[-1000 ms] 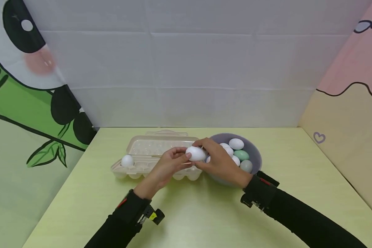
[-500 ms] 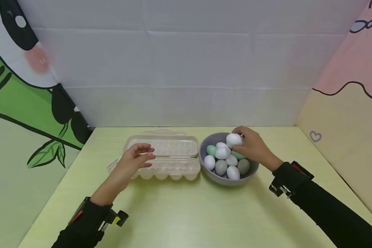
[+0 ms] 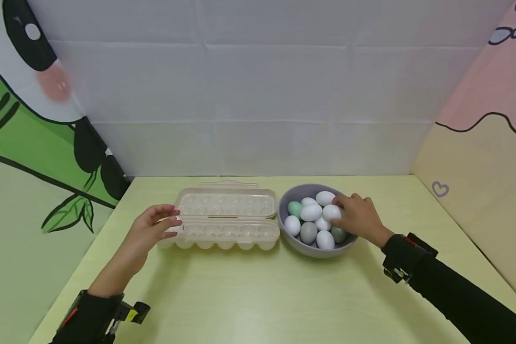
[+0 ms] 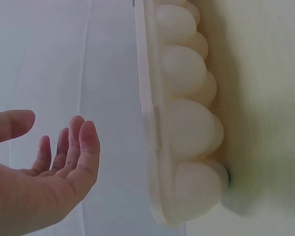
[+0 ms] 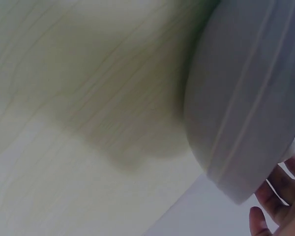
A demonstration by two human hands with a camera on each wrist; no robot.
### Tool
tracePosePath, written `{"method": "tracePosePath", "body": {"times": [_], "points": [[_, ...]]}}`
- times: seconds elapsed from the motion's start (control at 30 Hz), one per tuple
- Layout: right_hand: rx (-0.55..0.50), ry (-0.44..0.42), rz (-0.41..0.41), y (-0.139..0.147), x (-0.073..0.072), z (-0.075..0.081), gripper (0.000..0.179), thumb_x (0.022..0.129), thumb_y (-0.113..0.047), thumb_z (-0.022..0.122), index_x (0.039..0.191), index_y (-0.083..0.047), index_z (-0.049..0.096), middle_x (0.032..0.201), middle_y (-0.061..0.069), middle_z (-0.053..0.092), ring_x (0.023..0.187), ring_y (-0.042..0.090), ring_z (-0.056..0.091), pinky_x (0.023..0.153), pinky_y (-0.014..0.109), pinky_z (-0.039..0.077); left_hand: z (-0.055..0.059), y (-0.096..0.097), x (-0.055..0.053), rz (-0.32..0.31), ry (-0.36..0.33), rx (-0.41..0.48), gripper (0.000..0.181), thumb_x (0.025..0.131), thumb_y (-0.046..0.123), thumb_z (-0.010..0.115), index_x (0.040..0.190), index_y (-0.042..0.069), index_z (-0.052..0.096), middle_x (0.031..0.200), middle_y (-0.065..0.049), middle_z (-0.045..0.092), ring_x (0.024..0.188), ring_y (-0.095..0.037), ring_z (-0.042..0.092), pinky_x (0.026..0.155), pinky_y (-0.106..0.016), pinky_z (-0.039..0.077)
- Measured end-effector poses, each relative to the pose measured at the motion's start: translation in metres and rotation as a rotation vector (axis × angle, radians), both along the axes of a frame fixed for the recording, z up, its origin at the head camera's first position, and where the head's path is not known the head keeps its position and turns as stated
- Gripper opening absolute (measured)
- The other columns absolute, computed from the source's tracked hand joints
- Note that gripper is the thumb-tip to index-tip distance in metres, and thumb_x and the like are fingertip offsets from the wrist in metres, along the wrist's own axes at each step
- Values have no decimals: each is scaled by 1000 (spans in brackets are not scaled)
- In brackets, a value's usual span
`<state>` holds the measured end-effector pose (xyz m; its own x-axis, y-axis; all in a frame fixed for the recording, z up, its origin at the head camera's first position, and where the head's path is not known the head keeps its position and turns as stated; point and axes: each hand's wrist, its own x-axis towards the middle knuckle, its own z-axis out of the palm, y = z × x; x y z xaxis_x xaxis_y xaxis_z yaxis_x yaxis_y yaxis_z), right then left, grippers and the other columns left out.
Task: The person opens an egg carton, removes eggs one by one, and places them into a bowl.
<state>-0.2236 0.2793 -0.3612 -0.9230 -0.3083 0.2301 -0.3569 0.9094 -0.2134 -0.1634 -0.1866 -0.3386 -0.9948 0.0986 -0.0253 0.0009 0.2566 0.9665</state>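
My right hand (image 3: 361, 217) is at the right side of the grey bowl (image 3: 284, 239), its thumb and fingers pinching a white egg (image 3: 332, 211) on top of the pile. In the right wrist view, its fingers (image 5: 285, 184) reach over the bowl's rim. Several white eggs (image 3: 311, 212), a green egg (image 3: 294, 209) and a grey-green egg (image 3: 308, 232) lie around it. My left hand (image 3: 148, 229) hovers, fingers loosely bent, by the left end of the clear egg carton (image 3: 228, 231). A white egg (image 3: 177, 229) in that end is mostly hidden behind these fingers.
The carton's lid (image 3: 228, 203) stands folded back towards the wall. Rounded cups line the carton's underside in the left wrist view. Carton and bowl stand side by side on a pale yellow table (image 3: 249, 296), with a white sheet (image 3: 266, 95) behind.
Both hands were together on a white egg over the carton. The right hand has carried it right and down into the bowl; the left hand has let go and drawn back left.
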Motion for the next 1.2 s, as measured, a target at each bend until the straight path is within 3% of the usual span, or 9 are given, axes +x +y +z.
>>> {"method": "tracePosePath", "body": {"times": [0.37,0.6,0.9,1.0,1.1,1.2], "points": [[8,-4,-26,-1,-1,-7,37,73,-30,70,99,-11,53,85,2,57,80,26,48,69,47,33,-5,-3,-1,-21,11,19,44,95,26,46,126,-1,32,125,-17,40,99,-13,54,81,-26,47],[11,-4,-19,0,0,-4,42,73,-36,71,101,-11,52,92,4,55,88,29,47,69,47,33,-6,-5,-4,-16,-5,6,44,95,27,47,127,0,32,126,-16,41,103,-20,52,82,-27,47],[-93,-21,102,-12,2,10,50,75,-34,72,113,-9,51,109,7,54,102,26,42,80,51,33,9,-19,-19,29,38,-50,47,95,29,46,128,0,31,126,-16,41,96,-6,52,80,-24,47],[-141,-15,142,-20,5,13,47,76,-31,71,113,-11,50,110,7,54,103,25,41,83,53,32,14,-19,-23,36,44,-97,47,95,29,45,129,0,30,126,-16,41,101,-12,52,81,-27,47],[-185,-1,188,-29,8,13,43,78,-27,70,113,-12,50,110,6,54,103,24,42,84,53,32,17,-15,-29,27,33,-154,47,95,28,45,130,0,29,126,-18,40,109,-24,47,87,-37,45],[-205,23,237,-37,11,14,40,79,-25,69,112,-13,50,111,5,54,104,22,45,86,48,36,17,-11,-37,2,16,-267,48,94,24,46,131,-1,28,127,-22,39,116,-35,39,94,-49,38]]}}
